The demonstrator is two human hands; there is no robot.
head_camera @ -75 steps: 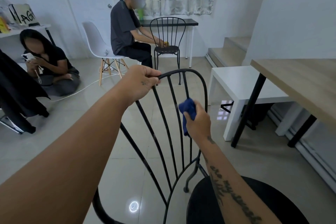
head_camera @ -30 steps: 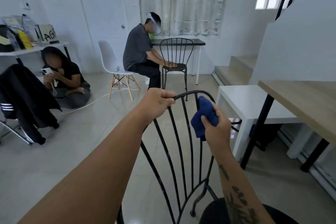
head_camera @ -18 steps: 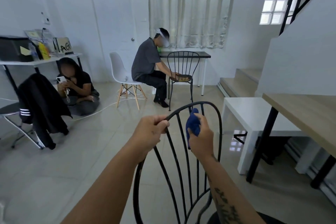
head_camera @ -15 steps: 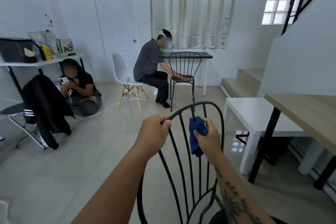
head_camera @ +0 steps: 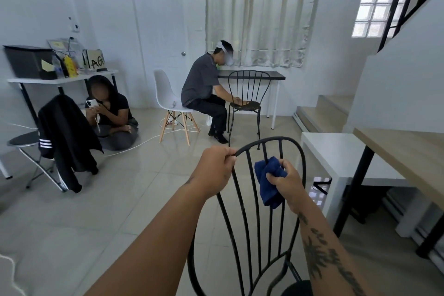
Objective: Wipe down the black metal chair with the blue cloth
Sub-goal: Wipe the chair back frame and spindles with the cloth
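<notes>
The black metal chair (head_camera: 254, 228) stands right in front of me, its curved backrest with thin vertical bars facing me. My left hand (head_camera: 213, 170) grips the top rail at its left side. My right hand (head_camera: 287, 181) is closed around the bunched blue cloth (head_camera: 269, 181), which is wrapped on the bars in the right half of the backrest, a little below the top rail. Only a sliver of the round black seat (head_camera: 298, 288) shows at the bottom edge.
A white low table (head_camera: 336, 151) and a wooden-topped desk (head_camera: 403, 151) stand close on the right. Ahead, a seated person (head_camera: 204, 94) touches a second black chair (head_camera: 247, 101). Another person (head_camera: 110, 113) sits on the floor beside a stool draped with a jacket (head_camera: 64, 137).
My right hand and the cloth rose from mid-backrest to the top rail, then slid a little down the bars again. My view tilted upward. My left hand kept its hold.
</notes>
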